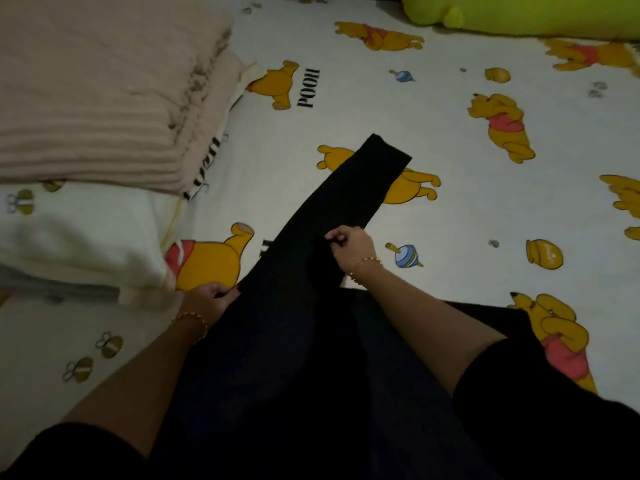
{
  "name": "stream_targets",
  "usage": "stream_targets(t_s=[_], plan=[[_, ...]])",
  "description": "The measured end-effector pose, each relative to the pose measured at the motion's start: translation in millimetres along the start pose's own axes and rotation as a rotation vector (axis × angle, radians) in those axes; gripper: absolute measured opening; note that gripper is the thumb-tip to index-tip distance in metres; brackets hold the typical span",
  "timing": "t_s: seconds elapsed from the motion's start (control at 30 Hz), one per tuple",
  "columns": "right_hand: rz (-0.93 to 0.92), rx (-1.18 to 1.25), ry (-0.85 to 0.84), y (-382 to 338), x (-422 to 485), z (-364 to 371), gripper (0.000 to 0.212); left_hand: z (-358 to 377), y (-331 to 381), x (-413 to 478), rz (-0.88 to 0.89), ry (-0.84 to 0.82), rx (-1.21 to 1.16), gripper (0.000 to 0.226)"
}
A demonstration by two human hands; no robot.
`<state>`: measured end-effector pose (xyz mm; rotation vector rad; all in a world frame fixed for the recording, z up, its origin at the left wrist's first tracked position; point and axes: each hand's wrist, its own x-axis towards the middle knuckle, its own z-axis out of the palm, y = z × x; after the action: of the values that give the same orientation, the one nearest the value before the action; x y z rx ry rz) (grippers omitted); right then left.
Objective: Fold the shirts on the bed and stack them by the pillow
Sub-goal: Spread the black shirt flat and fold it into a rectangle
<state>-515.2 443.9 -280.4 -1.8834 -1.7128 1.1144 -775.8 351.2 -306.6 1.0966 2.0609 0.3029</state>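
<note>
One long black shirt (pixel 349 199), narrow, sleeve outstretched

Grips shirt (pixel 311 233) at its left edge with left hand (pixel 212 295), pinches right edge farther up with right hand (pixel 350 247). Beyond right hand, lies narrow and flat on sheet (pixel 460 209). Just left of left hand, pillow (pixel 79 237); beyond that, folded blanket (pixel 97 98). Far beyond right hand, green plush (pixel 536 15).

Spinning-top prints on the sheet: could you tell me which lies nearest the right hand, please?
The lower top, just right of the right hand; the other top sits far up the sheet.
</note>
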Motion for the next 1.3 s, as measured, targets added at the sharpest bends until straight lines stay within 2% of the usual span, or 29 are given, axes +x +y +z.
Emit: stream_targets(t_s=[0.1, 0.2, 0.3, 0.4, 0.47, 0.5, 0.6, 0.67, 0.73, 0.83, 0.93, 1.0, 1.1, 1.17, 1.3], plan=[[-0.077, -0.040, -0.057, -21.9, -27.5, 40.1, 0.020, -17.7, -41.7, -20.6, -0.007, -0.079, 0.229, 0.048], [-0.175, -0.176, -0.158, -43.6, -52.8, 86.1, 0.025, -38.4, -80.2, -43.2, -0.052, -0.147, 0.263, 0.051], [-0.294, -0.363, -0.305, -61.5, -76.4, 127.7, 0.040, -58.2, -115.3, -59.3, -0.056, -0.168, 0.322, 0.060], [-0.394, -0.520, -0.460, -80.1, -98.8, 164.3, 0.065, -76.0, -144.0, -74.7, -0.067, -0.178, 0.304, 0.058], [-0.413, -0.657, -0.525, -90.8, -108.2, 181.3, 0.078, -82.4, -155.9, -82.5, -0.025, -0.220, 0.323, 0.065], [-0.409, -0.723, -0.540, -95.8, -112.3, 188.7, 0.078, -84.1, -161.8, -86.5, -0.006, -0.251, 0.336, 0.066], [-0.370, -0.816, -0.474, -106.1, -117.6, 203.4, 0.061, -82.3, -174.9, -92.3, 0.001, -0.266, 0.410, 0.045], [-0.358, -0.765, -0.368, -112.0, -118.4, 209.1, 0.043, -80.1, -183.1, -92.2, 0.008, -0.208, 0.453, 0.042], [-0.347, -0.662, -0.281, -117.0, -118.7, 210.9, 0.033, -81.6, -191.2, -90.5, 0.019, -0.121, 0.399, 0.040], [-0.318, -0.536, -0.219, -114.2, -125.1, 212.1, 0.033, -83.3, -200.0, -96.3, 0.040, -0.023, 0.329, 0.038], [-0.279, -0.407, -0.202, -97.1, -145.6, 208.0, 0.049, -76.6, -203.8, -113.6, 0.095, 0.147, 0.257, 0.045], [-0.272, -0.368, -0.189, -81.2, -168.1, 198.8, 0.055, -69.2, -205.3, -132.2, 0.166, 0.290, 0.327, 0.048], [-0.245, -0.367, -0.183, -53.5, -207.9, 177.6, 0.046, -53.8, -200.1, -171.3, 0.292, 0.412, 0.431, 0.034], [-0.217, -0.381, -0.179, -31.7, -238.1, 161.4, 0.038, -39.4, -196.8, -201.8, 0.355, 0.375, 0.446, 0.028], [-0.160, -0.403, -0.183, 12.6, -297.3, 129.9, 0.029, -6.8, -198.8, -255.3, 0.409, 0.182, 0.491, 0.031]])
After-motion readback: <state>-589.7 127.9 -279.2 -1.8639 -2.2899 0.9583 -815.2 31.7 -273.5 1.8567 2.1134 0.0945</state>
